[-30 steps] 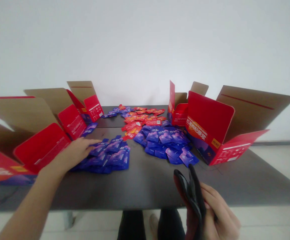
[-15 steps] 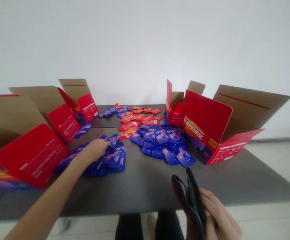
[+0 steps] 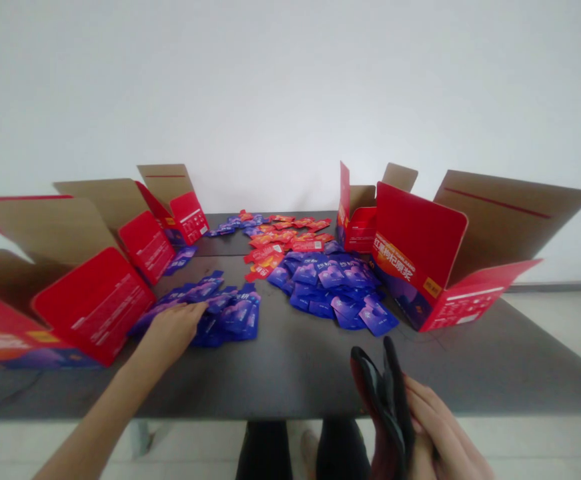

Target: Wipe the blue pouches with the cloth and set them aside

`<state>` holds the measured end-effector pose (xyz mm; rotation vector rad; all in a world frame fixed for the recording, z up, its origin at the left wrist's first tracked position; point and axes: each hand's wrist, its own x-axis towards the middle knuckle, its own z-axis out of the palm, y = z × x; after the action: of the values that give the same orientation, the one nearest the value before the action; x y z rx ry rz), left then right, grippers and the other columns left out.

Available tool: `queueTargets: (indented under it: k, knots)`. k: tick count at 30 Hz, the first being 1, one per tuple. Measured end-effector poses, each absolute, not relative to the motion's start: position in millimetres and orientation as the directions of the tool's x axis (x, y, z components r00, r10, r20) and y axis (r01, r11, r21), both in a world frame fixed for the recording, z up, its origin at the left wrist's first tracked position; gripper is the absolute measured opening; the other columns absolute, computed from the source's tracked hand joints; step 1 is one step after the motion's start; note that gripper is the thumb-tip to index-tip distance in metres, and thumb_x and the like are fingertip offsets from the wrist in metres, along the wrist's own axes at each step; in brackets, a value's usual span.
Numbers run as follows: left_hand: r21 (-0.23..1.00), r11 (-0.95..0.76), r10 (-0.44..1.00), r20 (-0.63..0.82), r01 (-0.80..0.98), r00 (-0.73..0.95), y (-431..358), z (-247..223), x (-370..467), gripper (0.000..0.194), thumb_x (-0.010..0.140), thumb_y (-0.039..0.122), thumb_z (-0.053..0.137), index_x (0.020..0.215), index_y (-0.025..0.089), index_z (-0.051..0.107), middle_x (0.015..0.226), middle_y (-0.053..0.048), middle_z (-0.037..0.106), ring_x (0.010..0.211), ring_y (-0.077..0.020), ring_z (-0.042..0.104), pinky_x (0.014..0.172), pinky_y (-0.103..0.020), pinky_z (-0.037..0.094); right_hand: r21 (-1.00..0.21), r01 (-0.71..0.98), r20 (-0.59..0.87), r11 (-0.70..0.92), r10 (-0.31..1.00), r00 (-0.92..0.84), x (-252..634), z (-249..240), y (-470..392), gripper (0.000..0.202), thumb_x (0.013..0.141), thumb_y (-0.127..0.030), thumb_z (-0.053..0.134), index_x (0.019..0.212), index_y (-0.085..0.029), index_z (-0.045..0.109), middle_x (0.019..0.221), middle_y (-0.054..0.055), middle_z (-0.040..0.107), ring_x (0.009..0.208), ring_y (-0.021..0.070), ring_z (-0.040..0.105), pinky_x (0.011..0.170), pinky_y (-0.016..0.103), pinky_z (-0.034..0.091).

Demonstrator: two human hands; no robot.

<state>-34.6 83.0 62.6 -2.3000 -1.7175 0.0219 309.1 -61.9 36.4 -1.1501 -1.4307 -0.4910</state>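
My left hand (image 3: pixel 175 328) is at the near-left edge of a heap of blue-purple sachets (image 3: pixel 235 317), its fingertips against them; whether it grips one is hidden. At the lower right, in front of the table's near edge, my right hand (image 3: pixel 437 417) is closed around a dark, folded pouch-like item (image 3: pixel 385 407) whose two black-edged sides stand apart at the top. Another heap of blue-purple sachets (image 3: pixel 335 283) lies right of centre, touched by neither hand.
Red sachets (image 3: pixel 290 237) lie in the middle further back on the dark table (image 3: pixel 290 373). Open red cartons (image 3: pixel 95 300) line the left side, with a large open red carton (image 3: pixel 420 247) and a smaller one (image 3: pixel 363 230) on the right.
My left hand has drawn back towards the near-left side of its heap, and the sachets there are shifted. The whole view has turned slightly left. My right hand keeps its hold.
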Motion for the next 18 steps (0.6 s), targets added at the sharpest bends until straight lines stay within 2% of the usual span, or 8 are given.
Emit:
queueTargets:
  k: [3, 8, 11, 14, 16, 18]
  knots:
    - [-0.185, -0.285, 0.946, 0.104, 0.941, 0.307, 88, 58, -34, 0.044, 0.079, 0.01, 0.029, 0.112, 0.009, 0.057, 0.087, -0.016, 0.067, 0.08, -0.0278, 0.063, 0.074, -0.039, 0.046, -0.312, 0.836, 0.905, 0.451, 0.409, 0.116, 311, 38, -65, 0.018, 0.079, -0.014, 0.048, 0.08, -0.019, 0.065, 0.081, 0.004, 0.068, 0.07, 0.0175, 0.066, 0.065, 0.028, 0.055]
    - [-0.089, -0.341, 0.938, 0.025, 0.936, 0.345, 94, 60, -42, 0.038, 0.082, 0.021, 0.035, 0.11, 0.022, 0.06, 0.093, -0.007, 0.068, 0.084, -0.0236, 0.062, 0.078, -0.034, 0.045, -0.418, 0.833, 0.867, 0.362, 0.434, 0.246, 315, 38, -71, 0.019, 0.082, -0.017, 0.046, 0.081, -0.018, 0.065, 0.083, 0.005, 0.068, 0.074, 0.0183, 0.066, 0.066, 0.027, 0.053]
    - [0.013, -0.314, 0.949, 0.036, 0.949, 0.313, 95, 67, -50, 0.039, 0.083, 0.031, 0.039, 0.119, 0.027, 0.054, 0.105, -0.004, 0.065, 0.092, -0.0237, 0.06, 0.082, -0.034, 0.044, -0.457, 0.818, 0.849, 0.35, 0.444, 0.285, 314, 37, -71, 0.018, 0.082, -0.019, 0.047, 0.079, -0.018, 0.065, 0.082, 0.005, 0.068, 0.073, 0.0184, 0.066, 0.065, 0.026, 0.053]
    - [0.146, -0.26, 0.965, 0.085, 0.954, 0.25, 107, 81, -59, 0.043, 0.084, 0.041, 0.039, 0.12, 0.023, 0.053, 0.116, -0.005, 0.06, 0.104, -0.0243, 0.054, 0.09, -0.035, 0.039, -0.441, 0.805, 0.846, 0.397, 0.484, 0.225, 312, 37, -69, 0.018, 0.081, -0.019, 0.047, 0.079, -0.019, 0.065, 0.079, 0.004, 0.068, 0.07, 0.0179, 0.066, 0.065, 0.026, 0.053]
    - [0.185, -0.247, 0.968, 0.08, 0.951, 0.236, 123, 90, -67, 0.04, 0.083, 0.038, 0.042, 0.116, 0.019, 0.057, 0.114, -0.006, 0.061, 0.104, -0.0222, 0.055, 0.091, -0.032, 0.038, -0.419, 0.802, 0.855, 0.426, 0.483, 0.19, 312, 37, -67, 0.017, 0.08, -0.018, 0.047, 0.079, -0.019, 0.064, 0.079, 0.004, 0.068, 0.069, 0.0174, 0.066, 0.066, 0.026, 0.053]
    - [0.207, -0.227, 0.974, 0.065, 0.952, 0.218, 143, 94, -75, 0.036, 0.077, 0.029, 0.053, 0.109, 0.017, 0.061, 0.108, -0.005, 0.064, 0.098, -0.0211, 0.058, 0.088, -0.029, 0.039, -0.418, 0.801, 0.854, 0.429, 0.485, 0.186, 311, 36, -66, 0.017, 0.08, -0.017, 0.047, 0.08, -0.019, 0.064, 0.08, 0.005, 0.068, 0.071, 0.0173, 0.066, 0.068, 0.026, 0.054]
